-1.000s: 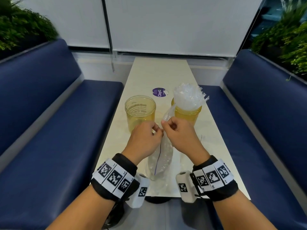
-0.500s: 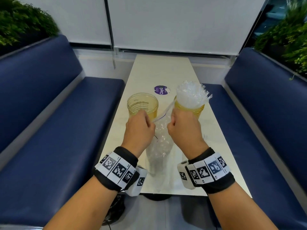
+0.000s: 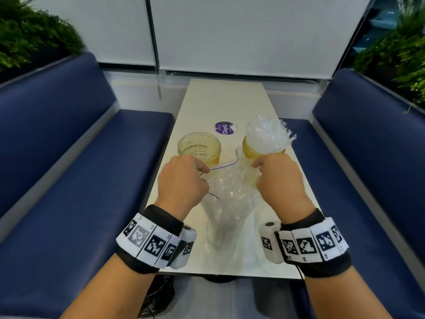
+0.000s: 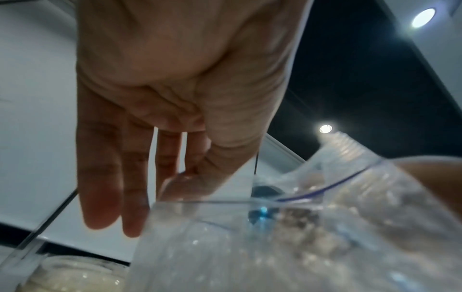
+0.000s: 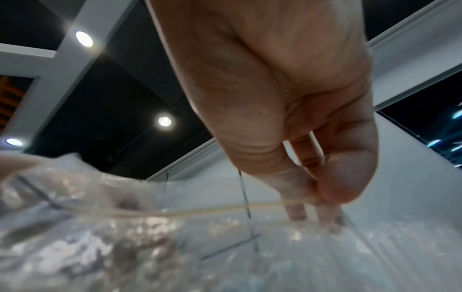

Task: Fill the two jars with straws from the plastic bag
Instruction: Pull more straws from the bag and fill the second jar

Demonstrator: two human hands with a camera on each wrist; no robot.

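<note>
The plastic bag (image 3: pixel 226 199) stands in the middle of the frame, in front of both jars; left hand (image 3: pixel 182 180) and right hand (image 3: pixel 279 178) each pinch its top edge; it looks thin, soft, slippery; best held at the rim.

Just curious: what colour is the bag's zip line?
Purple-blue on the clear plastic bag; the head view shows it best.

Left hand (image 4: pixel 175 94) thumb-and-finger grip on clear plastic bag (image 4: pixel 287 247) rim; purple zip line visible.
</note>
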